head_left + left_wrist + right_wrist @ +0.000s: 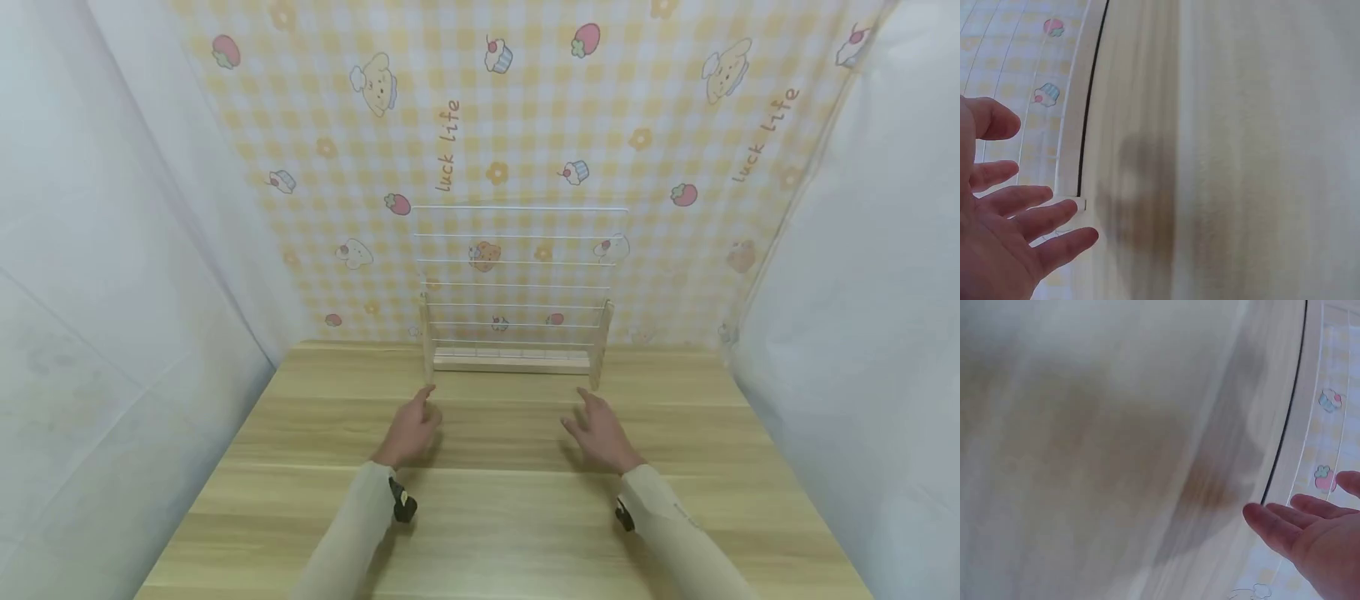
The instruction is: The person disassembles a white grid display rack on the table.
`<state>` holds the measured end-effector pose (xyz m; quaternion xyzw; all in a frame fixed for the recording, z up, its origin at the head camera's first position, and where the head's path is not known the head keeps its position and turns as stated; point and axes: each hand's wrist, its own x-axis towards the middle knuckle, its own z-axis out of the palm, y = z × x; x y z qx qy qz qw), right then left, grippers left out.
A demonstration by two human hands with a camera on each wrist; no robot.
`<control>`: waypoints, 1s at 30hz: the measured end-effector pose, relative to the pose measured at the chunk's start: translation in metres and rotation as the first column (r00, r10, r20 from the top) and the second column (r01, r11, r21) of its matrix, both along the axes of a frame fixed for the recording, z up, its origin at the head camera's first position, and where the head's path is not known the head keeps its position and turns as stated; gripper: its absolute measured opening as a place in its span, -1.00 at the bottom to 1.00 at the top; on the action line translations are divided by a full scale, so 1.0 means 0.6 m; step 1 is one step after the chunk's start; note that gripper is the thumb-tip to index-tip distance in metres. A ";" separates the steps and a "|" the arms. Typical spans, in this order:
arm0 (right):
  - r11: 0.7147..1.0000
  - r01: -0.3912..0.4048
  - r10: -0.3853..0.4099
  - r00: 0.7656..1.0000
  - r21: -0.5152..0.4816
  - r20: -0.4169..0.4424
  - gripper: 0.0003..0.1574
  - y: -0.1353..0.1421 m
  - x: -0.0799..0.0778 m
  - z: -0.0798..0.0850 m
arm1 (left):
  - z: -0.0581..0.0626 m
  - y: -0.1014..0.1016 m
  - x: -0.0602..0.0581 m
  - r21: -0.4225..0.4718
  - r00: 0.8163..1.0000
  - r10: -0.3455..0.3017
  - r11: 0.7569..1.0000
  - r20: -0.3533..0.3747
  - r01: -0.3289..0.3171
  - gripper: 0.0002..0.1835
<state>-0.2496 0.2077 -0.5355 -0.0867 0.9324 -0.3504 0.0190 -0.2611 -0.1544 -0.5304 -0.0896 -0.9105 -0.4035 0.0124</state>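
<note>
With 12 o'clock as the table's far edge, a pale rack (517, 306) stands upright at 12 o'clock on the table (487, 533), just in front of the yellow-checked backdrop (495, 108). Its long axis runs across from 9 to 3 o'clock, and its thin white rods lie along that same line, one above another. A wooden bar (512, 367) joins the two wooden end posts low down, parallel to the rods.

The upper ends of the posts are hard to make out against the checks; the highest rods seem to float there. In the wrist views only the bar and parts of some rods show, the rest being cut off by the frame. Those views also cut off part of each hand, and the head view cuts off both sleeves at 6 o'clock.

The left hand (411, 427) points towards 1 o'clock, near the foot of the 9 o'clock post (428, 337). The right hand (600, 429) points towards 11 o'clock, near the foot of the 3 o'clock post (602, 337). The rack thus lies beyond both sets of fingers; whether any fingertip touches it, I cannot tell. All visible fingers are loosely extended and spread, gripping nothing.
</note>
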 end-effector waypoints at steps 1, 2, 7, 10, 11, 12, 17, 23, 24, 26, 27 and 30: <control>1.000 0.005 -0.005 1.000 -0.013 0.002 -0.05 0.003 -0.002 0.002 | 0.002 -0.002 -0.002 0.022 1.000 0.004 1.000 0.010 -0.005 -0.39; 1.000 0.013 -0.013 1.000 -0.022 0.008 -0.07 0.006 -0.004 0.004 | 0.005 -0.003 -0.005 0.042 1.000 0.009 0.999 0.018 -0.010 -0.40; 0.995 0.033 -0.028 0.998 -0.095 0.051 -0.06 0.022 -0.013 0.016 | 0.016 -0.015 -0.024 0.153 0.997 0.017 0.988 0.081 -0.029 -0.44; 0.991 0.038 -0.026 0.996 -0.132 0.089 -0.05 0.030 -0.017 0.022 | 0.024 -0.022 -0.036 0.175 0.997 0.017 0.984 0.079 -0.030 -0.45; 0.989 0.040 -0.026 0.995 -0.141 0.097 -0.05 0.032 -0.018 0.024 | 0.029 -0.023 -0.039 0.178 0.997 0.018 0.984 0.078 -0.031 -0.45; 0.989 0.044 -0.029 0.994 -0.143 0.106 -0.06 0.035 -0.020 0.026 | 0.034 -0.025 -0.043 0.184 0.997 0.018 0.982 0.074 -0.032 -0.46; 0.990 0.059 -0.042 0.991 -0.126 0.129 -0.11 0.047 -0.034 0.042 | 0.062 -0.033 -0.059 0.197 0.997 0.040 0.979 0.069 -0.053 -0.48; 0.995 0.060 -0.048 0.990 -0.084 0.130 -0.18 0.068 -0.059 0.082 | 0.096 -0.046 -0.085 0.181 0.998 0.049 0.982 0.043 -0.056 -0.49; 0.995 0.058 -0.047 0.989 -0.076 0.141 -0.17 0.073 -0.063 0.091 | 0.104 -0.047 -0.088 0.181 0.998 0.041 0.982 0.045 -0.049 -0.49; 0.996 0.052 -0.040 0.986 -0.071 0.159 -0.13 0.083 -0.073 0.109 | 0.118 -0.049 -0.098 0.185 0.998 0.041 0.982 0.041 -0.047 -0.49; 0.996 0.051 -0.039 0.986 -0.072 0.165 -0.11 0.087 -0.078 0.119 | 0.126 -0.049 -0.102 0.184 0.998 0.040 0.982 0.041 -0.047 -0.49; 0.996 0.054 -0.043 0.986 -0.066 0.161 -0.09 0.096 -0.093 0.149 | 0.150 -0.050 -0.117 0.159 0.999 0.039 0.986 0.021 -0.042 -0.50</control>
